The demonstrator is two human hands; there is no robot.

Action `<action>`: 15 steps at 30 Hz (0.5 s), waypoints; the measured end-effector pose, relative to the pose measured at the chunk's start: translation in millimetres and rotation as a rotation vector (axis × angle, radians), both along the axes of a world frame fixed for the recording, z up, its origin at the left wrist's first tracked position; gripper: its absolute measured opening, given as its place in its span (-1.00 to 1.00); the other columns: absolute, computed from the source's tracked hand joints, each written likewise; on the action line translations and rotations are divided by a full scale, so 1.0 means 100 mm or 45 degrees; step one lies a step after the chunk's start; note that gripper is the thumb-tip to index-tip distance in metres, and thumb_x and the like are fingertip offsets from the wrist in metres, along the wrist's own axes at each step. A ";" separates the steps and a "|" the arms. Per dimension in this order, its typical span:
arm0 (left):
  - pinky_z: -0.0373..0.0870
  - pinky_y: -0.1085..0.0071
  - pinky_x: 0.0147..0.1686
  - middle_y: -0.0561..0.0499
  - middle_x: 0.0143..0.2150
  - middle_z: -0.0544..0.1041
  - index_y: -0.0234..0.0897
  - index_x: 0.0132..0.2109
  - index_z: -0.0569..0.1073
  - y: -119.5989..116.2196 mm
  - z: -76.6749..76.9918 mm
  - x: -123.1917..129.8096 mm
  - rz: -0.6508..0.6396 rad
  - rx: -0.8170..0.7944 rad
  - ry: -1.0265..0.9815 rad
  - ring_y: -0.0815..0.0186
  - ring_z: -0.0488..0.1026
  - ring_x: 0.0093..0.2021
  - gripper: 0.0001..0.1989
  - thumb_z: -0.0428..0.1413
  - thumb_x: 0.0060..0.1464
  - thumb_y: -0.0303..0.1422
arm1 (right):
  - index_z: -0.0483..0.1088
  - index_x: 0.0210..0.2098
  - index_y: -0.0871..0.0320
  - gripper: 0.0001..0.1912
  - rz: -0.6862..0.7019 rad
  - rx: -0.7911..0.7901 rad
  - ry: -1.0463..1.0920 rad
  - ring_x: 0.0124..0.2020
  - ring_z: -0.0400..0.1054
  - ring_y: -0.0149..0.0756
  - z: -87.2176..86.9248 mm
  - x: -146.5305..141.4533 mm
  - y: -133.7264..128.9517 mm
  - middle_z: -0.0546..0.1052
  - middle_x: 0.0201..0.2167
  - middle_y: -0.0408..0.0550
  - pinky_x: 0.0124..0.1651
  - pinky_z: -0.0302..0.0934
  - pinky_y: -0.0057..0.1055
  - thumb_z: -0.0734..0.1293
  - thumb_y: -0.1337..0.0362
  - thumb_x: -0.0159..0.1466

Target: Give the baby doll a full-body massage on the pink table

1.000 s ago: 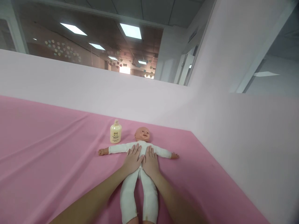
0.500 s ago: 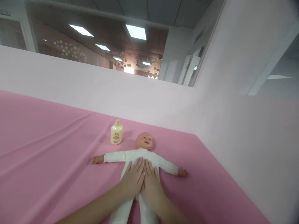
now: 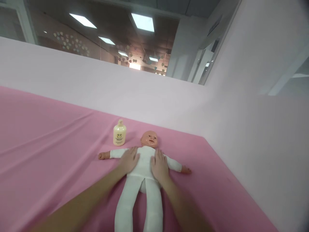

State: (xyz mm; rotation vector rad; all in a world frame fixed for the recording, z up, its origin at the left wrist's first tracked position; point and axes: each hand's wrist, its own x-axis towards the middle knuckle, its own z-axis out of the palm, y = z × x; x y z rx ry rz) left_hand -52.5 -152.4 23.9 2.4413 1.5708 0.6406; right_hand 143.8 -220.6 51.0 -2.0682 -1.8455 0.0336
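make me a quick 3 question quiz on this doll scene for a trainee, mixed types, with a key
1. True or false: the bottle stands upright on the pink sheet.
2. How does the doll lie? A) face down B) on its back C) on its side
3. Fill in: compared with the right hand, the hand nearer the bottle is the ____ one.

Key: 1. True; 2. B; 3. left

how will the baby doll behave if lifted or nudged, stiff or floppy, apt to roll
The baby doll may flop at the limbs, which look soft and cloth-covered. Its glossy head seems moulded, so it probably stays firm. Lying flat with arms spread, the doll seems unlikely to roll.
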 end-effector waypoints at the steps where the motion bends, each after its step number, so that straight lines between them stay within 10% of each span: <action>1: -0.02 0.07 0.41 -0.25 0.40 0.26 -0.44 0.39 0.22 0.06 -0.01 -0.12 0.023 0.038 0.038 0.05 0.16 0.42 -0.37 -0.29 0.37 -0.16 | 0.09 0.39 0.50 -0.36 -0.070 -0.019 -0.006 0.46 -0.01 0.02 0.00 0.16 0.02 0.15 0.42 0.29 0.46 -0.17 -0.07 -0.04 0.20 0.46; 6: -0.10 -0.01 0.41 -0.28 0.41 0.24 -0.47 0.39 0.21 0.13 0.09 -0.35 -0.001 -0.028 0.170 0.02 0.15 0.43 -0.38 -0.31 0.37 -0.20 | 0.25 0.31 0.47 -0.42 -0.022 -0.160 -0.045 0.40 0.12 0.00 0.11 0.66 0.01 0.29 0.33 0.36 0.42 -0.10 -0.06 -0.05 0.27 0.46; 10: 0.11 -0.13 0.31 -0.36 0.39 0.25 -0.46 0.36 0.24 -0.20 0.18 0.11 -0.081 -0.059 0.156 -0.05 0.16 0.42 -0.40 -0.28 0.36 -0.20 | 0.35 0.22 0.46 -0.45 0.041 -0.156 -0.052 0.32 0.24 0.05 0.17 0.21 -0.10 0.39 0.24 0.43 0.35 0.04 -0.04 0.01 0.28 0.43; 15: 0.03 0.01 0.40 -0.24 0.50 0.00 -0.38 0.46 0.07 -0.53 0.25 0.42 -0.310 -0.010 0.054 0.10 -0.03 0.50 -0.40 -0.26 0.37 -0.27 | -0.11 0.46 0.39 -0.28 0.171 -0.091 0.014 0.51 -0.24 -0.02 0.17 -0.33 -0.27 -0.14 0.50 0.20 0.46 -0.15 -0.01 0.08 0.33 0.35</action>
